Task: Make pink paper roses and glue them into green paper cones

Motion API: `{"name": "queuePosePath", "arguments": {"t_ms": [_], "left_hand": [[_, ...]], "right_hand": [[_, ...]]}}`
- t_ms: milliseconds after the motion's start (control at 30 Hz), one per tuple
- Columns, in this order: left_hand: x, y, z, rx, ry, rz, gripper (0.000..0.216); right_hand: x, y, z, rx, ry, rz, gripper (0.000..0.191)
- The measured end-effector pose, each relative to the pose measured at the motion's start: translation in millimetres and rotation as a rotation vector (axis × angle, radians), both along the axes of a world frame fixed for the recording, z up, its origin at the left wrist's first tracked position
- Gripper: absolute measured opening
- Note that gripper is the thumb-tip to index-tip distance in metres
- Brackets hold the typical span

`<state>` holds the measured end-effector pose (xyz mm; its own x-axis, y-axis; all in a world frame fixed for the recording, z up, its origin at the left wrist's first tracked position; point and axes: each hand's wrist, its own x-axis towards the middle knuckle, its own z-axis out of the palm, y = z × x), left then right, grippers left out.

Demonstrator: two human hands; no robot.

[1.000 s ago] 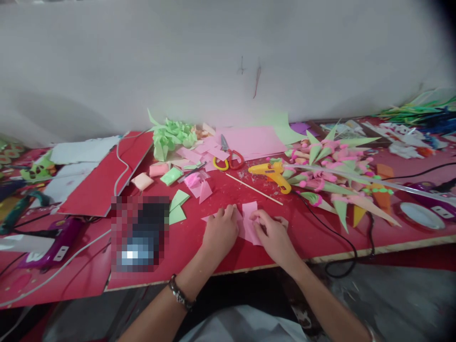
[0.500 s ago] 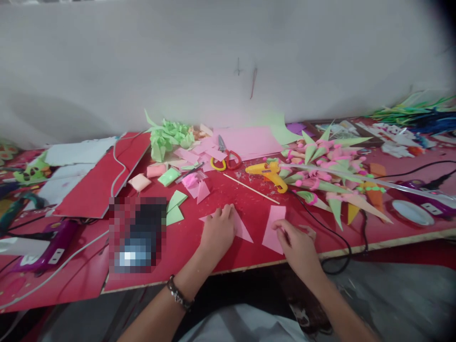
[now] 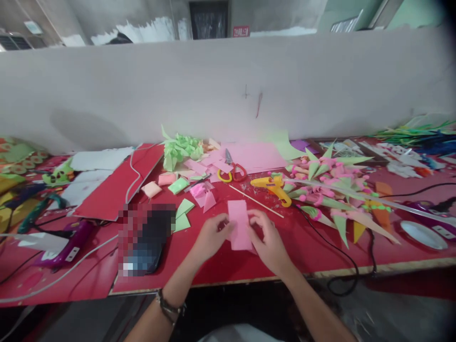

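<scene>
A pink paper rectangle (image 3: 238,221) is held upright between my two hands, just above the red tabletop. My left hand (image 3: 213,235) pinches its left edge between thumb and fingers. On the opposite edge, my right hand (image 3: 267,241) grips the same paper with its thumb in front. A bit of pink shows at the paper's lower right, and I cannot tell whether it is a second piece. Left of my hands lie folded green paper pieces (image 3: 183,216). Beyond them are a small pink folded piece (image 3: 209,201) and a thin wooden stick (image 3: 256,201).
A yellow glue gun (image 3: 274,186) and scissors (image 3: 231,173) lie behind my hands. Paper cones with pink tips (image 3: 331,183) are heaped at right, near a white dish (image 3: 423,234). A phone (image 3: 153,242) lies at left. Cables run near the table's front edge (image 3: 356,276).
My hands have come together, and the pink paper from the right is now between them. The pink triangle under my left hand is no longer plainly visible. The camera view has tilted up.
</scene>
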<state>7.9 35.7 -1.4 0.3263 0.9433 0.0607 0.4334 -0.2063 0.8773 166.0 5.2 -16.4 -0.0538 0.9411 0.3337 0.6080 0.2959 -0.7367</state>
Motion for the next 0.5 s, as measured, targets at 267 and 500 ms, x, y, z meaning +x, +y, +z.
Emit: {"name": "queuePosePath", "arguments": {"t_ms": [267, 500], "left_hand": [[-51, 72, 4.0, -0.034, -0.237, 0.355, 0.019], [-46, 50, -1.1, 0.016, -0.061, 0.194, 0.044]], "right_hand": [[-14, -3, -16.9, -0.122, -0.460, -0.023, 0.060], [-12, -4, -18.6, -0.120, -0.264, 0.023, 0.058]]}}
